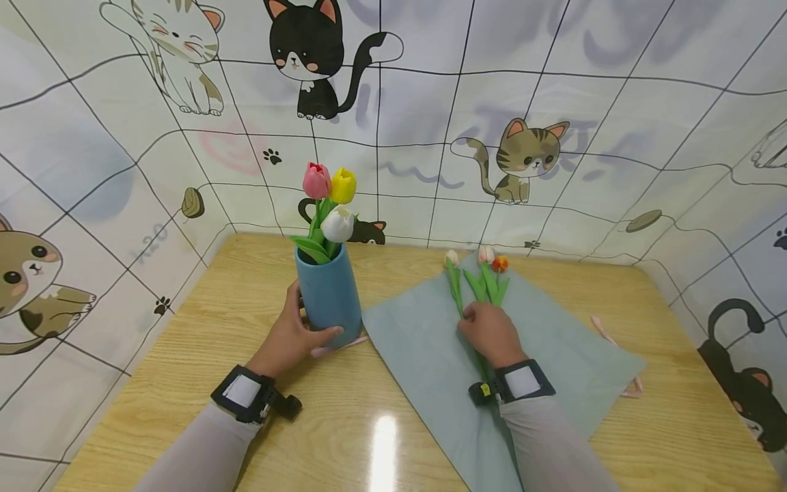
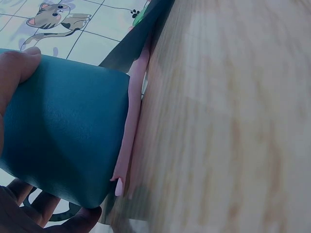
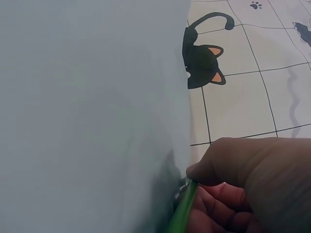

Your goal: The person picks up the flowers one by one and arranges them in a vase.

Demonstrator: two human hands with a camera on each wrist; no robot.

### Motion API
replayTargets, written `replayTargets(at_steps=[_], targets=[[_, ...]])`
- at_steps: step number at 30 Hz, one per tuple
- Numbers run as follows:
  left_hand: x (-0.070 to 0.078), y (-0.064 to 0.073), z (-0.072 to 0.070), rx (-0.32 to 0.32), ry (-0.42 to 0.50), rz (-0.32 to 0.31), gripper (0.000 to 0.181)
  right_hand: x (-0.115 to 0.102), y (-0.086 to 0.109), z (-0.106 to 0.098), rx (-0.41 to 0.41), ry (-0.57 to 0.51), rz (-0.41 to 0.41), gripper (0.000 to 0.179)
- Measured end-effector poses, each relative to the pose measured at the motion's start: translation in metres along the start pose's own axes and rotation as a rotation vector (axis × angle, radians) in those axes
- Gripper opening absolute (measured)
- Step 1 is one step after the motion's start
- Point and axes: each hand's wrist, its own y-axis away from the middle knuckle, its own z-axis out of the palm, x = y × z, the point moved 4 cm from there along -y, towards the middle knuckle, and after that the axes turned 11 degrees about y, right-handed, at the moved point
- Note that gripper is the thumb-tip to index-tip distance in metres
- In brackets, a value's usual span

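A blue vase (image 1: 328, 294) holds a pink tulip (image 1: 316, 180), a yellow tulip (image 1: 343, 186) and a white tulip (image 1: 338, 224). My left hand (image 1: 295, 335) grips the vase low on its side, thumb across the front; the left wrist view shows the fingers round the vase (image 2: 63, 126). A pink ribbon (image 2: 131, 126) lies along the vase's base. Over the wrapping paper (image 1: 418, 355), my right hand (image 1: 492, 335) pinches a green stem (image 3: 183, 208), seemingly that of the pale tulip (image 1: 451, 258). Beside it lie a whitish-pink tulip (image 1: 486, 255) and an orange-red tulip (image 1: 501, 264).
The grey-blue paper spreads over the centre and right of the wooden table (image 1: 344, 437). Another length of pink ribbon (image 1: 633, 389) shows at the paper's right edge. A cat-print cloth (image 1: 418, 109) hangs behind and at both sides of the table.
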Motion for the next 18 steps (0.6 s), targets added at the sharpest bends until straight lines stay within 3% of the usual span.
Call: replayTargets(at_steps=[10,18], targets=[[0.002,0.001,0.0,-0.002,-0.015,-0.004,0.117,0.005,-0.003,0.001,-0.025,-0.087,0.022,0.032],[0.001,0.0,0.0,0.005,-0.022,-0.002,0.117,0.012,-0.006,0.003,-0.094,-0.253,0.06,0.033]])
